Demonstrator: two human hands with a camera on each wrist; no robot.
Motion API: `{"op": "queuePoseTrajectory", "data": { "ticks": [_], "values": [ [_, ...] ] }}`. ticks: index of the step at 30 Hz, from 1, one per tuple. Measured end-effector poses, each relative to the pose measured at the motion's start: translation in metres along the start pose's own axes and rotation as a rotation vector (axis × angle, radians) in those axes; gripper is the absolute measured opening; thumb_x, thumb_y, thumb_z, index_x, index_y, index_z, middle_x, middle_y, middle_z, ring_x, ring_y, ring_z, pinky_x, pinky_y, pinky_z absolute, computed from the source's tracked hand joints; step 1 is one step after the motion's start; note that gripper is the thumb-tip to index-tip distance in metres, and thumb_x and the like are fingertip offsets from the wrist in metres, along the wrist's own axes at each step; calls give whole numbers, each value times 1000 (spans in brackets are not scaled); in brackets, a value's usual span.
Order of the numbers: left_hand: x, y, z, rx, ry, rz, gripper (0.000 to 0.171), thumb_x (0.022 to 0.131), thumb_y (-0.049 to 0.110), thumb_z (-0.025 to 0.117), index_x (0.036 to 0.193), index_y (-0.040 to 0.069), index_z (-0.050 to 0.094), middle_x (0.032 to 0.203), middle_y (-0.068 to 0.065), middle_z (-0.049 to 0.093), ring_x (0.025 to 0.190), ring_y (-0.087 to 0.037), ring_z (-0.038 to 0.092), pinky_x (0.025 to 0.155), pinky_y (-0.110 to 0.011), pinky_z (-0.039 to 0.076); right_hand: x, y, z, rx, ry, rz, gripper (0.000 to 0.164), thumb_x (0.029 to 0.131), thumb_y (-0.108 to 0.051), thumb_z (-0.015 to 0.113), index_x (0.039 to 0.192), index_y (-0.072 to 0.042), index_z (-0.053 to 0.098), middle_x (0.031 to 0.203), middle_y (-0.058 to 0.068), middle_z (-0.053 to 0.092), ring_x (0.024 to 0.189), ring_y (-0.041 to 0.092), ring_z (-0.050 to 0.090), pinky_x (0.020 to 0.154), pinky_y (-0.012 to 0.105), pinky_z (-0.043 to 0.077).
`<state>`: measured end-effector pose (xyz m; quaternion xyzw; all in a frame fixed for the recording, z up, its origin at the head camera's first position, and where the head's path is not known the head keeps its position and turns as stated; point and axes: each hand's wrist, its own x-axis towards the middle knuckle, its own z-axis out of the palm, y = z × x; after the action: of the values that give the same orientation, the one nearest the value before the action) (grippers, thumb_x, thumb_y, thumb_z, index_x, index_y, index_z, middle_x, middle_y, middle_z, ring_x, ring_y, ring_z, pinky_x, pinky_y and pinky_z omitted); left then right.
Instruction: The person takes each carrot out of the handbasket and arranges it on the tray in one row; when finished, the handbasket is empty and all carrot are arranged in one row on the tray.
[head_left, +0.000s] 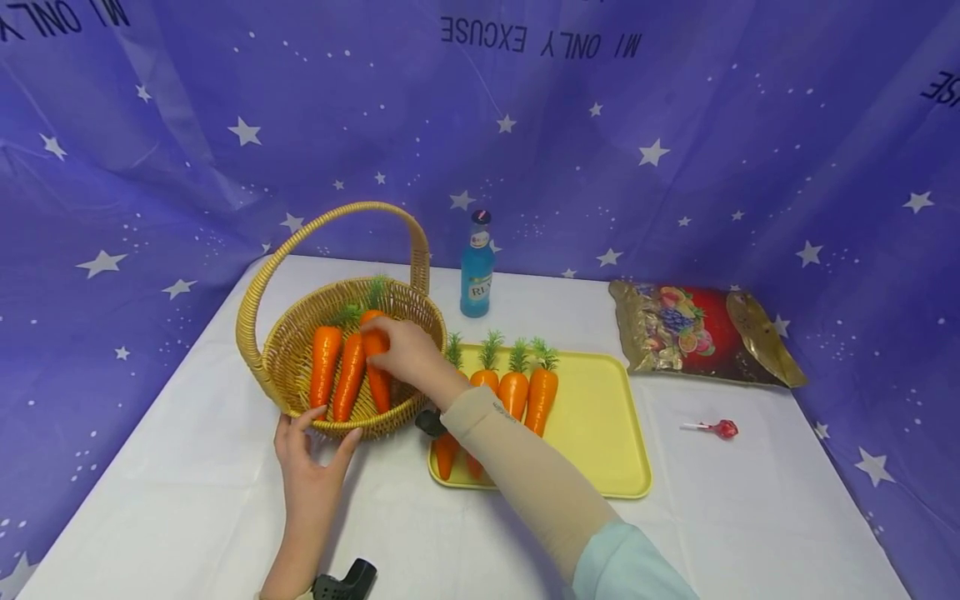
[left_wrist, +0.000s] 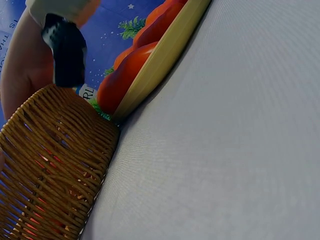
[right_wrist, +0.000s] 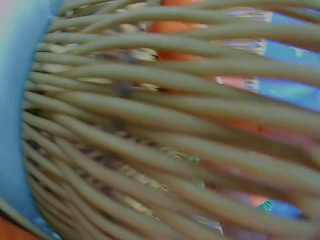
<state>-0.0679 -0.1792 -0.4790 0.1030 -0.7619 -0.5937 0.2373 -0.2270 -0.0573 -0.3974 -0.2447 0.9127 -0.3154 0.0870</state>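
The wicker basket (head_left: pixel 288 342) held 3 orange carrots: the gripped carrot (head_left: pixel 380 389) on the right and 2 loose carrots (head_left: pixel 324 367) beside it. The right hand (head_left: pixel 407 350) reached inside and pinched the gripped carrot near its leafy end. The left hand (head_left: pixel 306 467) touched the basket's near side, thumb and fingers spread apart. On the yellow tray (head_left: pixel 592 417) just beside it, 4 leafy tops showed on the tray carrots (head_left: pixel 542 400), partly hidden by the right forearm (head_left: pixel 532 471). The gripped carrot's long axis ran front to back, greens toward the far rim, tip toward the person and slightly right.
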Motion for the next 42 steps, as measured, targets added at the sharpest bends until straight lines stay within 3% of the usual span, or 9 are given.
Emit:
{"op": "queuePoseTrajectory", "data": {
  "ticks": [8,17,28,32,37,42],
  "values": [
    [-1,3,-1,6,-8,-21,59,78,4,79,128,3,48,156,-14,4,143,-32,9,110,-58,19,-23,-4,-34,126,88,-53,46,88,-24,72,132,-29,59,129,1,58,113,20,55,87,35,49],
    [-3,5,0,12,-4,-25,57,80,6,79,128,4,48,156,-14,5,143,-32,11,110,-57,19,-73,5,-72,252,160,-73,47,88,-22,72,132,-32,58,117,-1,56,88,16,59,68,28,52],
    [-2,4,-2,31,-17,-57,59,79,7,79,130,6,47,157,-12,1,144,-30,9,111,-55,19,-150,67,-104,351,290,77,48,87,-14,73,130,-29,59,122,5,54,93,24,64,71,35,56],
    [-3,15,-1,18,-18,-57,58,80,3,77,128,2,46,156,-17,2,143,-33,9,110,-58,18,-175,93,-109,332,323,132,48,87,-14,73,132,-24,58,127,10,54,93,29,64,70,37,56],
    [-6,40,0,-7,-15,-13,53,81,-3,74,125,-5,46,152,-28,5,141,-41,11,108,-63,18,-197,123,-108,284,312,233,47,88,-15,72,132,-20,57,125,16,56,86,28,64,68,35,54],
    [-7,43,1,-10,-13,10,52,81,-4,73,124,-5,46,151,-29,6,140,-43,12,107,-64,17,-210,148,-97,264,250,344,44,89,-19,70,131,-18,57,124,16,58,83,24,62,73,36,51]
  ]
}}
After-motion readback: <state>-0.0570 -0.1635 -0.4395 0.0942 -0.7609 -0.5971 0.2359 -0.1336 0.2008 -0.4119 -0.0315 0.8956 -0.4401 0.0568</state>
